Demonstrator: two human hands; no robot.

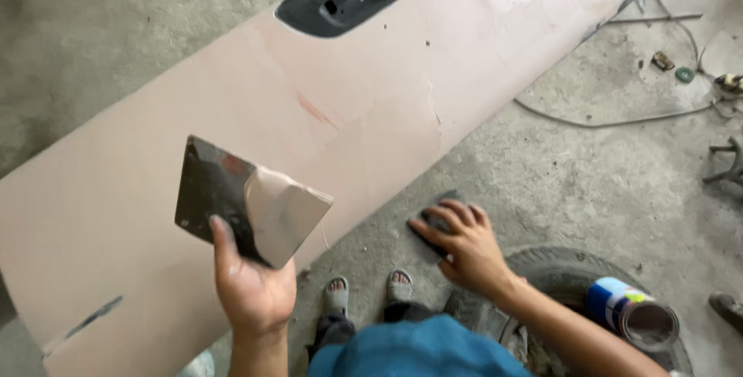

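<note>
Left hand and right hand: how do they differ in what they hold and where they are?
The left hand holds up a flat square plate, smeared with pinkish filler, over the pink panel. The right hand presses a dark pad at the panel's lower edge, fingers spread. Both are bare.

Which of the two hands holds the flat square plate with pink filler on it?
The left hand holds the plate; the right hand grips a dark pad.

Open can (blue, white, yellow label) lying on tyre
</note>
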